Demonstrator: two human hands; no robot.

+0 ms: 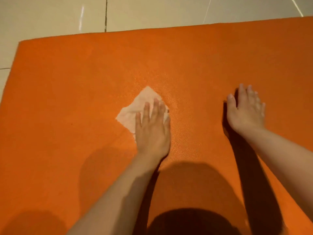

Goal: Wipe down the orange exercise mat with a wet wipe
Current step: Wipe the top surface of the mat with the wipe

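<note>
Two bare forearms reach forward from the bottom of the frame over the orange exercise mat [84, 73], which lies flat on pale floor tiles [50, 14] and fills most of the view. At its centre, the left hand [152, 129] presses a white wet wipe [133, 112] against the surface, fingers straight and laid over the cloth rather than curled round it. The right hand [245, 111] rests nearby, fingers straight and spread, holding nothing, apparently bracing the mat. A faint sheen above and to the right of the wipe suggests dampness there. Wiping appears to be under way mid-mat; the far corners and left side look dry, so the next stroke likely calls for steady downward pressure, sweeping outward toward those edges.
</note>
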